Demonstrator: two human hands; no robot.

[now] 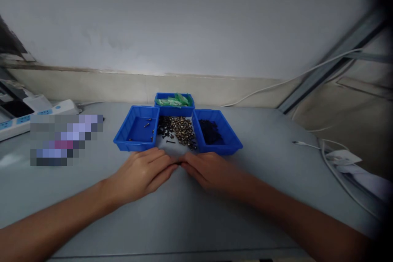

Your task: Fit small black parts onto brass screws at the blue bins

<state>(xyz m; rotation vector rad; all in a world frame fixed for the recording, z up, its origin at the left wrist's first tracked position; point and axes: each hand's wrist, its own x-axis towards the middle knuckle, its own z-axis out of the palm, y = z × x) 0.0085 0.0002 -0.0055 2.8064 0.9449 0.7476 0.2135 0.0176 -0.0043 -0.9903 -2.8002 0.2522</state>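
Grey table (184, 221) under left hand (141, 176) and right hand (211, 172), fingers narrow, tips touching; anything pinched is too small to tell. Screw pile (179, 130) lies just beyond the fingertips, between left blue tray (123, 141) and right blue tray (235, 144); green-filled tray (175, 111) farthest.

Three blue trays (135, 145), one loose heap of screws (181, 130), one power strip (37, 114) and two hands (141, 174).

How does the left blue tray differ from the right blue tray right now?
The left tray holds only a few scattered screws, its floor mostly bare; the right tray holds a heap of dark pieces. The left tray sits by the left hand, the right tray by the right hand. Both are blue, open, and flank the loose pile of screws.
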